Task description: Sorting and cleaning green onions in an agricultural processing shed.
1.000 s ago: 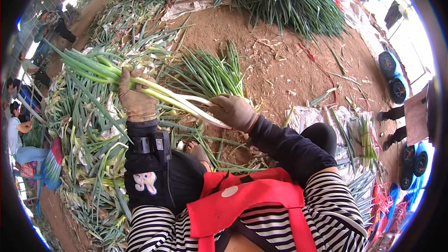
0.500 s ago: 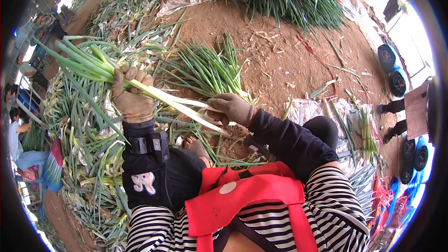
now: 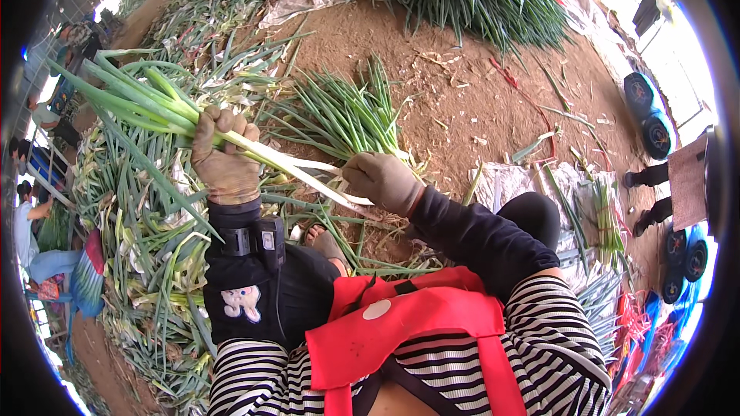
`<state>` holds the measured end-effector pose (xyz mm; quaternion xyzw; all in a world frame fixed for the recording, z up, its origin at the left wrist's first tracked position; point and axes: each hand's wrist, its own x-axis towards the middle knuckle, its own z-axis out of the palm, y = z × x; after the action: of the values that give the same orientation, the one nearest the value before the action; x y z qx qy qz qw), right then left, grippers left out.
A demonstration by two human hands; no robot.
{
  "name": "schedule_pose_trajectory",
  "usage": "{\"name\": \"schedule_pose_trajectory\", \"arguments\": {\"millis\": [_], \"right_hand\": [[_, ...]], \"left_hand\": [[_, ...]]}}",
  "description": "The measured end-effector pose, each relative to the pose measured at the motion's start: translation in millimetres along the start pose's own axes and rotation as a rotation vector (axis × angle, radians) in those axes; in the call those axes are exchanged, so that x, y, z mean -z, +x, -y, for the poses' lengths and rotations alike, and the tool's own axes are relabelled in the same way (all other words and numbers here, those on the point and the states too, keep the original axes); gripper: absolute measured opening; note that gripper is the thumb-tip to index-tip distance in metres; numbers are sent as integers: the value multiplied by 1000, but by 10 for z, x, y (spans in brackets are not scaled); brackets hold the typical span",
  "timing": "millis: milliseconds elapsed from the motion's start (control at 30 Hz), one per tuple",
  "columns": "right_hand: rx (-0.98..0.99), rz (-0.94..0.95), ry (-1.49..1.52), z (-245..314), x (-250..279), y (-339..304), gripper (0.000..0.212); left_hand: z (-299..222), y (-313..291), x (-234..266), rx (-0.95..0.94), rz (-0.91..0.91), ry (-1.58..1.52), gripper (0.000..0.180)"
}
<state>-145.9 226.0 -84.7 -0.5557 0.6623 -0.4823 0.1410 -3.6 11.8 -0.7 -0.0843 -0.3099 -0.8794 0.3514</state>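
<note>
Head view: gripping green onions [image 3: 177,112] in the tightly curled left hand [image 3: 225,162], lengthwise ten to four o'clock; pinching one pale stalk [image 3: 317,165] with the right hand [image 3: 383,183], nearer four.

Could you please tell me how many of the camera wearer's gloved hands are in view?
2: the left gloved hand, wrapped around green onions, and the right gloved hand, at their pale ends. Both show, so neither is hidden.

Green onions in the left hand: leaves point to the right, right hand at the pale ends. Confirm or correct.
The leaves point left, not right, in the head view. Otherwise correct: green onions in the left hand, right hand at their pale ends.
</note>
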Motion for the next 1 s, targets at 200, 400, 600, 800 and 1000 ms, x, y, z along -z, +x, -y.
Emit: {"name": "schedule_pose_trajectory", "arguments": {"millis": [200,400,600,800,1000], "right_hand": [[-1,26,-212,33,-16,-9,16],[-411,243,473,-2,-12,10,22],[-696,525,916,-11,11,-26,24],[143,816,-459,-795,-243,-278,24],[-414,724,-764,-885,-257,-624,33]], "left_hand": [[59,-11,6,4,15,43,16],[13,13,-52,51,162,-9,16],[-30,-22,-100,125,366,-90,21],[-139,63,-55,85,318,-65,21],[-487,70,207,-21,53,54,17]]}}
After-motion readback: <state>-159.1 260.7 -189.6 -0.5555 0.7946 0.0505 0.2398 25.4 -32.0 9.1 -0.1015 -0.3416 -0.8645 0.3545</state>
